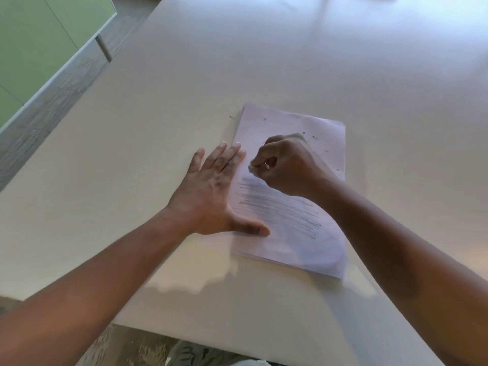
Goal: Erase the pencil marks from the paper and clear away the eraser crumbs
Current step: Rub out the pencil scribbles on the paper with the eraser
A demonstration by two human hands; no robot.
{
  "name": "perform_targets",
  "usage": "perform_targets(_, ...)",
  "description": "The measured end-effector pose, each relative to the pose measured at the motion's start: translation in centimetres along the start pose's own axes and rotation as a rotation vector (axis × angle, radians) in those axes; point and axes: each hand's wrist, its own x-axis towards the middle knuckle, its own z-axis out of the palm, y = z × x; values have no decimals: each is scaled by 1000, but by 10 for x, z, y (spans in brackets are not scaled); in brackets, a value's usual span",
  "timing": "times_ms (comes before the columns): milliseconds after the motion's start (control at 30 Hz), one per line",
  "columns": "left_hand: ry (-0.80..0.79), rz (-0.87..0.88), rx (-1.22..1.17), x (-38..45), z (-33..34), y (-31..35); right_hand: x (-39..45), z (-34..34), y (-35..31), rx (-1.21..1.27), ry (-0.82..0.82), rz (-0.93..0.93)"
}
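So the right hand is curled up tight, pinching a small pale eraser between thumb and fingertips, pressing it onto the paper just above the top pencil line. The left hand is flat and spread out, not gripping anything, just pinning the left edge of the sheet, thumb lying across the page. The paper looks like the top of a thin stack, sitting a bit right of centre on the pale table. Pencil marks run in grey rows across the middle of the sheet, and the far part looks mostly clean. Dark eraser crumbs are scattered over the far right of the page, one off the far left corner.
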Motion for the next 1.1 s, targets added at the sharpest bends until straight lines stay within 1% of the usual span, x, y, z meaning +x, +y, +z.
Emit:
perform_targets(167,6,9,-1,0,0,-1,-5,12,2,26,77,-106)
perform_targets(233,13,12,1,0,1,-1,-11,16,-5,41,23,-189)
perform_targets(300,17,19,0,1,1,-1,-18,19,-12,61,-83,-273)
perform_targets(333,20,21,-3,1,1,-1,-19,18,-12,68,-114,-290)
perform_targets(367,23,20,-5,1,1,-1,-17,17,-10,69,-111,-292)
perform_targets(467,23,16,-2,0,0,-1,-3,12,4,57,32,-242)
perform_targets(533,21,14,-5,0,0,-1,-4,13,5,60,70,-241)
perform_targets(567,16,14,-4,1,0,-1,-9,15,1,73,41,-262)
perform_targets(667,6,19,11,1,0,-1,-30,18,-13,128,-119,-344)
perform_targets(700,4,18,14,1,1,-1,-30,18,-13,130,-140,-357)
perform_targets(733,3,18,14,1,1,-1,-26,17,-10,119,-126,-354)
perform_targets(867,13,13,-8,-1,-1,0,-1,18,3,58,65,-267)
perform_targets(900,11,13,-8,-1,-1,1,-1,21,2,66,78,-262)
perform_targets(933,8,12,-6,0,-1,0,-5,23,-1,80,66,-275)
perform_targets(1033,0,18,19,1,0,-1,-26,27,-13,124,-80,-347)
perform_targets(1100,2,17,24,2,0,-2,-29,26,-16,143,-122,-363)
